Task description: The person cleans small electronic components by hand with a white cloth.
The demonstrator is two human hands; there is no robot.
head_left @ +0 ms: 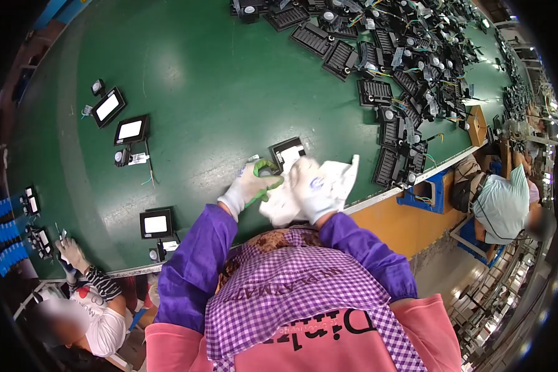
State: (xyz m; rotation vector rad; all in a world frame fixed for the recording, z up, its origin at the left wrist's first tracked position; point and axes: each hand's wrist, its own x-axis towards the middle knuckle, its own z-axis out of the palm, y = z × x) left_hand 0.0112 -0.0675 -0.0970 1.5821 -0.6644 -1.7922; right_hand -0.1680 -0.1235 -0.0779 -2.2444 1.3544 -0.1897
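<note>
A black floodlight with a white panel point(287, 150) lies on the green table just beyond my hands. My gloved left hand point(253, 185), white with green at the fingers, is curled at its near side; what its fingers hold, if anything, is hidden. My right hand point(310, 188), in a white glove, is closed on a white cloth point(339, 178) that spreads to its right and hangs between my hands. Three more floodlights lie to the left: one near the edge point(156, 224), one farther up point(131, 129) and one beyond it point(108, 107).
Many black floodlights with wires point(376, 92) are heaped at the right. A cardboard box point(476, 126) sits at the right edge. A co-worker's gloved hands point(72, 255) are near floodlights and blue stacks point(5, 232) at the lower left. Another person point(502, 201) sits at the right.
</note>
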